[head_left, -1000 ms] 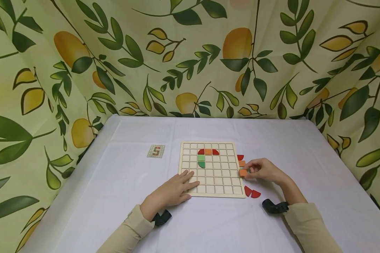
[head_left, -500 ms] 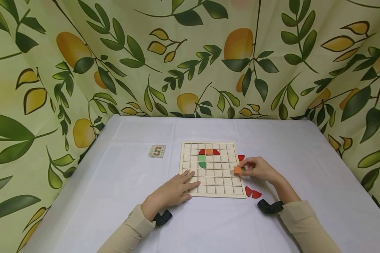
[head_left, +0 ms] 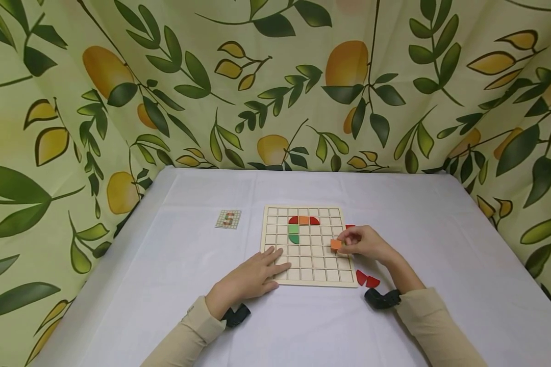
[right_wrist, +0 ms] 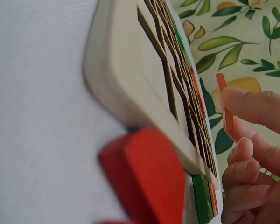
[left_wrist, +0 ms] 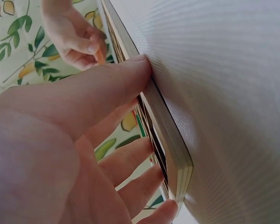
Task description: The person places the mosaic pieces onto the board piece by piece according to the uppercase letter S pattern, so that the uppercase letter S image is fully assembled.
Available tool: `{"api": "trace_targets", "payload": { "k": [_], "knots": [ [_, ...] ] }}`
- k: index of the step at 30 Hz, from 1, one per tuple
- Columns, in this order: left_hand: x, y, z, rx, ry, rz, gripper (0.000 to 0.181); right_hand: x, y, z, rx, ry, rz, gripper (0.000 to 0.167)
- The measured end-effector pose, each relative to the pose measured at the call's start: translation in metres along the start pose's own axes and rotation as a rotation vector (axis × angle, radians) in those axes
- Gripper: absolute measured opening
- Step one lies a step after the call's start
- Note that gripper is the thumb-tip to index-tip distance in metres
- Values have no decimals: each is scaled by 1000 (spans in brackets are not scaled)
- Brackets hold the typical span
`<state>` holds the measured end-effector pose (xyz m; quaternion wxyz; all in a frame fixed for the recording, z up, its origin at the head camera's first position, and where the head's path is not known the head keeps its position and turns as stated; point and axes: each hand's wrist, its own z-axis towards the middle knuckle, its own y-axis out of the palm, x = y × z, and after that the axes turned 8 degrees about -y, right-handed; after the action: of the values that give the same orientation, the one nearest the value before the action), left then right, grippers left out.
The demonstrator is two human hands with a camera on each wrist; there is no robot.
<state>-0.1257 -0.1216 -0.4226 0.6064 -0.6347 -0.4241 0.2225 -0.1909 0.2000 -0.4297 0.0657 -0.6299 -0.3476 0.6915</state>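
My right hand (head_left: 367,244) pinches an orange square tile (head_left: 335,245) between thumb and finger, over the right columns of a wooden grid board (head_left: 312,262). In the right wrist view that tile (right_wrist: 225,101) stands edge-on, raised above the board. My left hand (head_left: 250,278) rests with spread fingers on the board's front left corner, its thumb (left_wrist: 126,77) against the front edge. Set in the grid are a red quarter-round piece (head_left: 293,220), an orange tile (head_left: 304,220), another red piece (head_left: 314,220), a light green tile (head_left: 294,229) and a dark green quarter-round (head_left: 294,238).
Two red quarter-round pieces (head_left: 372,282) lie off the board's front right corner. Another red piece (head_left: 350,226) is partly hidden behind my right hand. A green tile (right_wrist: 202,198) lies beside the board. To the left sits a small pattern card (head_left: 228,219) on the white tablecloth (head_left: 188,255).
My right hand has lifted the orange tile from beside the board and carried it left over the right columns. The left hand stays in place.
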Motion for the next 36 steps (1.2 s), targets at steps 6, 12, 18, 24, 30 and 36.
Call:
{"api": "trace_targets", "payload": {
  "k": [6, 12, 18, 24, 30, 36],
  "knots": [
    [-1, 1, 0, -6, -6, -9, 49, -3, 4, 6, -2, 7, -1, 33],
    [-1, 1, 1, -9, -10, -11, 49, -6, 7, 11, -2, 25, 1, 34],
    [-1, 1, 1, -8, -10, -7, 49, -8, 9, 13, -2, 7, 8, 34],
    [-1, 1, 0, -8, -7, 3, 49, -10, 13, 15, 8, -1, 4, 32],
    [-1, 1, 1, -5, -3, 10, 49, -10, 17, 18, 4, 10, 2, 31],
    [-1, 0, 1, -6, 0, 16, 49, -10, 22, 22, 3, 22, -3, 30]
  ]
}}
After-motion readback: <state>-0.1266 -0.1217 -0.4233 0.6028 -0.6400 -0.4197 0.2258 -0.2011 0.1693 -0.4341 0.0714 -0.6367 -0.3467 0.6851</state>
